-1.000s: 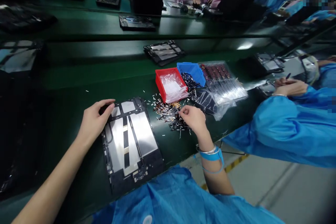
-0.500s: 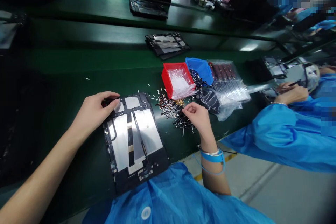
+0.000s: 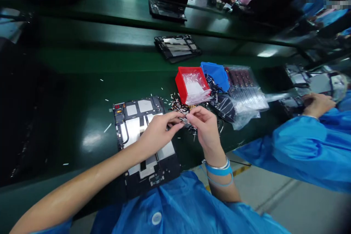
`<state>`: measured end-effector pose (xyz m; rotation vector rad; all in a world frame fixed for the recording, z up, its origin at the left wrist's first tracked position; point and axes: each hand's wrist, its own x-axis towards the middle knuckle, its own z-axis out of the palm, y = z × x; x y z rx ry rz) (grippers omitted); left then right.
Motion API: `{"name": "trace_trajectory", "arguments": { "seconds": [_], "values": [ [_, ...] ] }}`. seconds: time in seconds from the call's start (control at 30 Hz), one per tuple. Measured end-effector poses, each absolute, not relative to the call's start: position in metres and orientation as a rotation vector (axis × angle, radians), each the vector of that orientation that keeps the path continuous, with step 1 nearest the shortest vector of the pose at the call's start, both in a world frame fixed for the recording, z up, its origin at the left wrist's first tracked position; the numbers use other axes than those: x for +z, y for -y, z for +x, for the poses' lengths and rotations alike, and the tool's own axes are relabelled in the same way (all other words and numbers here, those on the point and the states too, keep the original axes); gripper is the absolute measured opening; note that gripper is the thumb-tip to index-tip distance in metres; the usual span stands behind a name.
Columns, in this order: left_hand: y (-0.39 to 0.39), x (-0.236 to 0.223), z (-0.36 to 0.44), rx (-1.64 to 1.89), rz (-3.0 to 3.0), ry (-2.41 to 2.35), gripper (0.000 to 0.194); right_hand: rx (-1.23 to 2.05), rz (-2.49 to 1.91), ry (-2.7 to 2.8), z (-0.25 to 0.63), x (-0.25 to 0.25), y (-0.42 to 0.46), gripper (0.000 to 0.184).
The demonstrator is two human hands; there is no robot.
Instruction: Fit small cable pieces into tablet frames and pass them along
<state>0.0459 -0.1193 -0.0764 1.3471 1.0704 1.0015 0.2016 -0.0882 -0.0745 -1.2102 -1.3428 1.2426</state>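
An opened tablet back [image 3: 131, 117] with silver plates lies flat on the green bench in front of me. Above its right edge my left hand [image 3: 157, 133] and my right hand [image 3: 205, 126] meet, both pinched on one small dark strip part [image 3: 184, 120] held between their fingertips. Just beyond them lies a pile of small dark and gold strip parts [image 3: 181, 106]. My right wrist wears a blue strap.
A red bin [image 3: 190, 84] with a clear bag, a blue bin [image 3: 216, 75] and a clear tray of parts [image 3: 245, 87] stand right of the pile. Another tablet back [image 3: 177, 47] lies further off. A blue-sleeved person's hand [image 3: 316, 104] works at the right.
My left hand has left the tablet's top left corner and moved right to meet my right hand. My right hand has lifted a small part from the pile.
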Motion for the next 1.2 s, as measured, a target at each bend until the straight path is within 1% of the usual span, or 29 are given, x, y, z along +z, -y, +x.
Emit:
{"name": "trace_trajectory", "arguments": {
  "seconds": [0.07,0.2,0.27,0.33,0.47,0.53,0.67,0.73,0.83,0.93,1.03,1.13,1.2],
  "values": [
    [0.119,-0.078,0.046,0.961,1.151,-1.045,0.011,1.117,-1.221,1.38,0.192,-0.078,0.091,0.012],
    [0.116,-0.08,0.038,0.98,1.058,-1.069,0.011,0.592,-1.206,1.681,0.183,-0.083,0.096,0.005],
    [0.115,-0.08,0.034,0.999,1.042,-1.075,0.011,0.405,-1.084,1.885,0.182,-0.082,0.099,0.008],
    [0.115,-0.079,0.032,1.019,1.05,-1.081,0.011,0.304,-0.985,2.014,0.181,-0.079,0.101,0.011],
    [0.112,-0.076,0.027,1.006,1.097,-1.097,0.013,0.215,-0.924,2.114,0.184,-0.07,0.093,0.012],
    [0.109,-0.074,0.023,0.954,1.032,-1.106,0.015,0.116,-0.987,2.078,0.192,-0.066,0.078,0.012],
    [0.1,-0.072,0.016,0.891,0.828,-1.157,0.025,-0.226,-1.246,1.946,0.208,-0.064,0.042,0.013],
    [0.097,-0.072,0.014,0.893,0.792,-1.168,0.032,-0.212,-1.202,1.986,0.206,-0.066,0.039,0.015],
    [0.098,-0.074,0.016,0.937,0.814,-1.12,0.039,0.063,-0.964,2.107,0.189,-0.07,0.057,0.013],
    [0.101,-0.073,0.018,1.008,0.889,-1.04,0.041,0.196,-0.851,2.186,0.171,-0.073,0.078,0.014],
    [0.104,-0.073,0.018,1.022,0.946,-1.0,0.048,0.166,-0.845,2.197,0.167,-0.072,0.083,0.013],
    [0.105,-0.075,0.018,1.006,0.985,-0.998,0.058,0.104,-0.837,2.219,0.168,-0.071,0.081,0.009],
    [0.106,-0.077,0.018,1.003,1.007,-1.01,0.061,0.042,-0.83,2.248,0.168,-0.07,0.081,0.007]
  ]
}}
